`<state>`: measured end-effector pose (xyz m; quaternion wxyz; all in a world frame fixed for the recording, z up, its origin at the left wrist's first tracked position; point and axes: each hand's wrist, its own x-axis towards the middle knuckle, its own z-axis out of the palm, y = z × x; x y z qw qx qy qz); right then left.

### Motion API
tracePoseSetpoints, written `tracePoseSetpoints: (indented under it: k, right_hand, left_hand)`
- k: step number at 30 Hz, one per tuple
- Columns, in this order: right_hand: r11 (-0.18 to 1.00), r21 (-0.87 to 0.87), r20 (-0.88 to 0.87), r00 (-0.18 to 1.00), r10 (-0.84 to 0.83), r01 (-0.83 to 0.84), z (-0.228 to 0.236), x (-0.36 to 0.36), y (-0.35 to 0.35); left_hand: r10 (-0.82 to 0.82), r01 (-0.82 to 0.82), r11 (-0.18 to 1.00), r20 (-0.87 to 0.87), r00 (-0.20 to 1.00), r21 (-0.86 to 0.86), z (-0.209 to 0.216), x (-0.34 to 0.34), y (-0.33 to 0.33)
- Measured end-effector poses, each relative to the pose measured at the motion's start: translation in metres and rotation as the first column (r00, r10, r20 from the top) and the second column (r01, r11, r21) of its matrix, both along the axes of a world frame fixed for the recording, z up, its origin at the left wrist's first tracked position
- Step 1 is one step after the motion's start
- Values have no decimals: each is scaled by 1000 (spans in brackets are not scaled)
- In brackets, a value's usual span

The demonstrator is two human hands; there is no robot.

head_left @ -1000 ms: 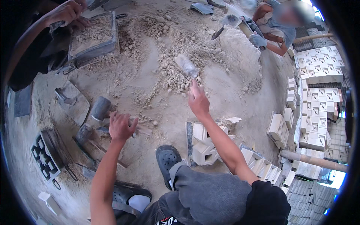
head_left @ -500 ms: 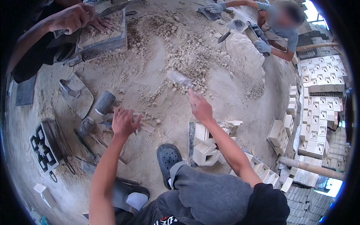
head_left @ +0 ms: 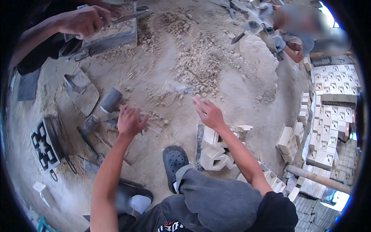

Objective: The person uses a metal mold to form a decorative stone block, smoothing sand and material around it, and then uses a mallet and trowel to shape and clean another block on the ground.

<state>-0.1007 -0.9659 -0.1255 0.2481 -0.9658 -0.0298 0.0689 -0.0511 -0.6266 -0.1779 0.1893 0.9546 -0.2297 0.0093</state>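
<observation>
Right hand (head_left: 208, 113): fingers drawn narrow on the near end of a pale, motion-blurred hand tool (head_left: 178, 87), which lies over the floor at the near edge of a crumbly sand heap (head_left: 201, 65). Left hand (head_left: 132, 121): fingers loosely spread over the handle of a grey-headed mallet (head_left: 111, 100); whether they grip, cannot tell. Beside it, a second mallet (head_left: 91, 124), handle slanting toward the left forearm; farther left, a flat plate with a raised grip (head_left: 82, 92) and a dark mould with cut-outs (head_left: 45, 143). Obstructing: pale hollow blocks (head_left: 213, 156), partly under the right forearm, right of a clog (head_left: 176, 158). Upper left: a co-worker's hand (head_left: 87, 21) above a sand-filled box (head_left: 112, 42). Far right: stacked pale blocks (head_left: 324, 129), with a pole (head_left: 317, 178) nearer.
</observation>
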Motion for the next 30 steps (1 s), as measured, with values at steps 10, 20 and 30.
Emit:
tracePoseSetpoints:
  k: [10,20,30]
  right_hand:
    - [927,308,-483,875,-41,214,17,-65,83]
    - [935,226,-816,578,28,274,29,-68,61]
    - [990,110,-452,892,-27,85,26,1,75]
  left_hand:
    - [3,-4,1000,-38,999,-12,-5,4,1]
    - [-172,184,980,-142,975,81,-11,5,15]
    - [-295,304,952,-154,943,37,-2,-2,27]
